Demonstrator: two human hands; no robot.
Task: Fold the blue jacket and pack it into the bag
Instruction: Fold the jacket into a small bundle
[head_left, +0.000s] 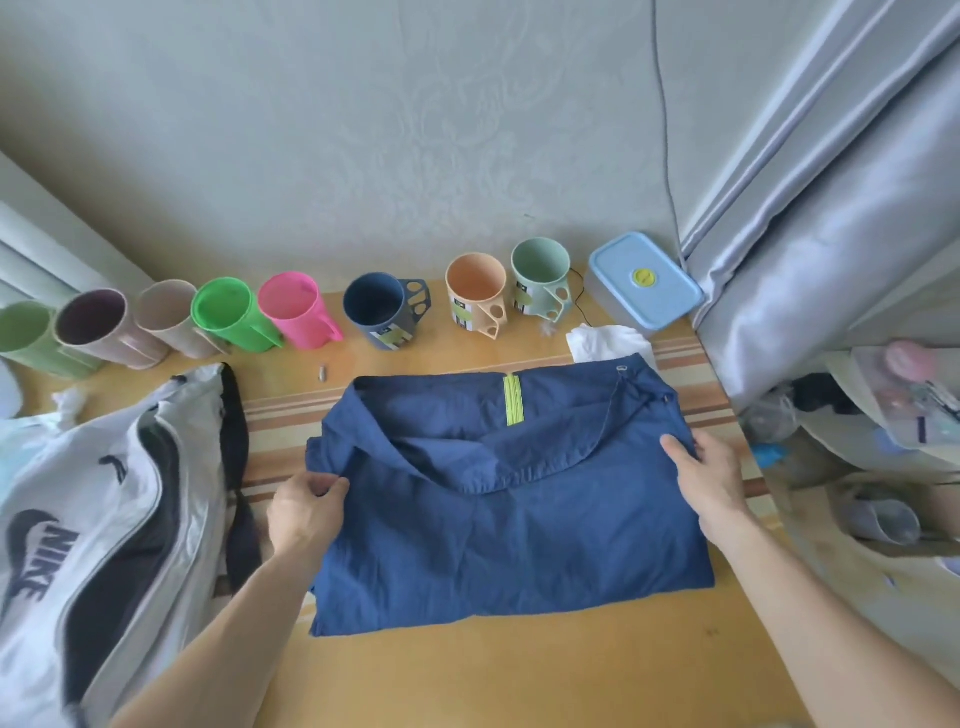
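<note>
The only writing I can read is NIKE, in big dark letters under a swoosh, on the white bag lying unzipped just left of the blue jacket. A smaller swoosh sits higher on the bag's side. The labels on the navy mug, the peach mug and the mint mug beyond the jacket are too small to make out, as is the yellow sticker on the blue lunch box.

The jacket lies folded into a rough rectangle in the middle of the tabletop, its lime zipper strip showing at the far edge. The left hand pinches the jacket's left edge, fingers curled around a fold of cloth. The right hand rests at the jacket's right edge, thumb on top of the fabric and fingers tucked around the side.
</note>
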